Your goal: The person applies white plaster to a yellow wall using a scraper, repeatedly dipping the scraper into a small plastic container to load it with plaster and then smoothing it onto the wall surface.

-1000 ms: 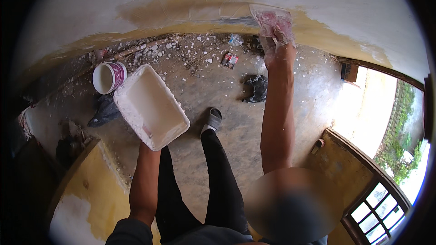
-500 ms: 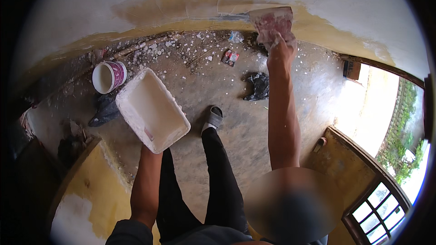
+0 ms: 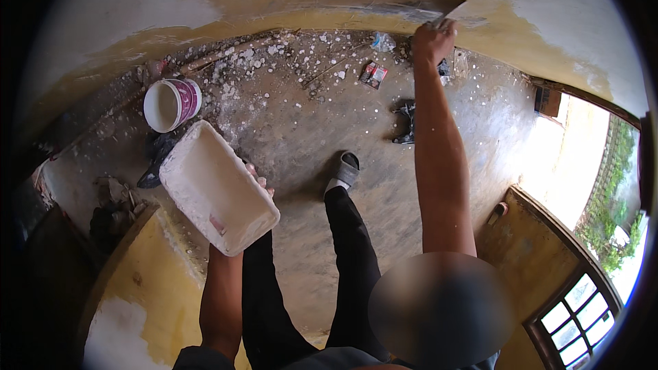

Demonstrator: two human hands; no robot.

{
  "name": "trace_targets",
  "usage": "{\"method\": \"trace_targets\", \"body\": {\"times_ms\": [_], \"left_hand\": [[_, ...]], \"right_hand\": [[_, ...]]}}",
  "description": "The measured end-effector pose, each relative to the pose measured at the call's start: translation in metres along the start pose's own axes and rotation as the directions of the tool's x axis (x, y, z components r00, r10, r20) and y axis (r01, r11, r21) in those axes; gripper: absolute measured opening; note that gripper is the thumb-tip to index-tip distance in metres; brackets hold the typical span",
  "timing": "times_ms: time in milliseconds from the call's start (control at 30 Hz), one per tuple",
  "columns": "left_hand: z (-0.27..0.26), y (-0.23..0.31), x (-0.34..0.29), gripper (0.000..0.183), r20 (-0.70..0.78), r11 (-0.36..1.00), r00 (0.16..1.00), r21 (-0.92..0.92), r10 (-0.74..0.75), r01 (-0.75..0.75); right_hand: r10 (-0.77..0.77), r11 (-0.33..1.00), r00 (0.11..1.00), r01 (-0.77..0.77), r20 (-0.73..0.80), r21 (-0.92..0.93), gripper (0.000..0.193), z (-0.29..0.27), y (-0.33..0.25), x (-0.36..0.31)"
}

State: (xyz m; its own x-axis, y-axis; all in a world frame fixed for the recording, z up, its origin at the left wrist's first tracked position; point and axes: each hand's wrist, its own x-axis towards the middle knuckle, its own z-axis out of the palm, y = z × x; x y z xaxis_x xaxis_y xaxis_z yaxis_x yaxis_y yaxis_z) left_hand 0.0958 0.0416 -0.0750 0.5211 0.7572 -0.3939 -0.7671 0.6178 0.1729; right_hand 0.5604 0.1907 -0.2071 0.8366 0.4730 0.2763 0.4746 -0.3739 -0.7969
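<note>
While the right hand (image 3: 434, 42) holds it, the scraper (image 3: 444, 7) has tilted.

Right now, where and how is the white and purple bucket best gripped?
Probably at the rim of the bucket, pinching its wall from the mouth side: the uncovered mouth faces the camera, exposing the edge. The tray held by the left hand crowds the bucket's lower side in this view.
</note>
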Motion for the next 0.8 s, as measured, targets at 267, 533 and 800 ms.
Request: {"method": "trace_targets", "body": {"times_ms": [267, 533, 800], "left_hand": [[-0.049, 0.070, -0.051, 0.066, 0.007, 1.000, 1.000, -0.013, 0.017, -0.016], [-0.046, 0.112, -0.075, 0.061, -0.116, 0.997, 0.992, -0.053, 0.049, -0.056], [-0.040, 0.076, -0.053, 0.072, 0.029, 0.999, 0.999, -0.031, 0.020, -0.019]], "right_hand": [[-0.081, 0.988, 0.996, 0.076, 0.034, 0.133, 0.019, 0.099, -0.148, -0.157], [-0.050, 0.963, 0.919, -0.059, 0.391, 0.263, 0.026, 0.153, -0.213, -0.263], [0.320, -0.065, 0.501, -0.835, 0.804, 0.546, 0.032, 0.048, -0.127, -0.183]]}}
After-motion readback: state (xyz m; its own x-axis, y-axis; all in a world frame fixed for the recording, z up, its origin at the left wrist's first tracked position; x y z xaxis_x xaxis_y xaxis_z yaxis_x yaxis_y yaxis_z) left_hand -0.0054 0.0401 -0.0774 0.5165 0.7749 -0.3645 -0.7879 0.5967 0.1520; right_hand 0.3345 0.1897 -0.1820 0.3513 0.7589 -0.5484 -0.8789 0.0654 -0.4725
